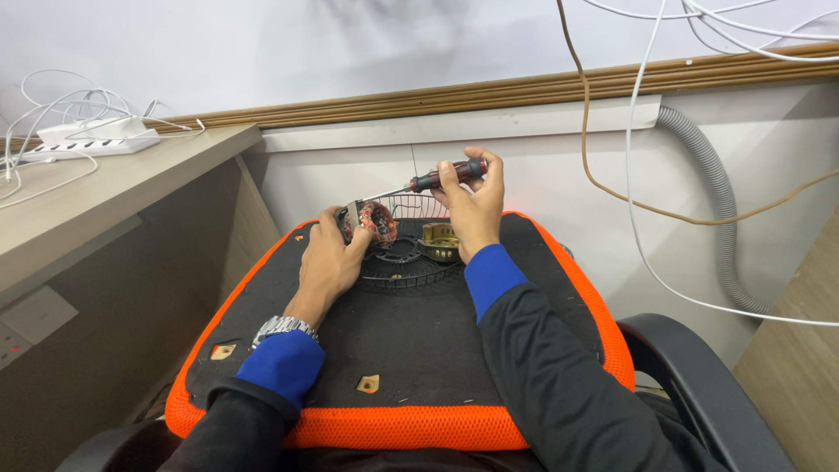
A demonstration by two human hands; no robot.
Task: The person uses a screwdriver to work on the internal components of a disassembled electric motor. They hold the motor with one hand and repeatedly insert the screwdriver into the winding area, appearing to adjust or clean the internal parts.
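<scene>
A screwdriver (428, 181) with a red and black handle is gripped in the right hand (474, 210), the fingers closed around the handle at the far end of an orange-edged black chair seat (411, 350). Its long axis is laid almost level, slightly tilted: the handle is up at the right, and the thin metal shaft is pointed left and a little down, its tip met at a small motor stator with reddish copper windings (374, 222). The stator is clasped in the left hand (332, 262), thumb and fingers wrapped about it, just above the seat. A black wire fan guard (411, 262) is laid on the seat beneath both hands, and a brass-coloured motor part (440, 241) is seen just right of the stator, resting on the guard. A white power strip (92, 138) is set on the desk at far left.
</scene>
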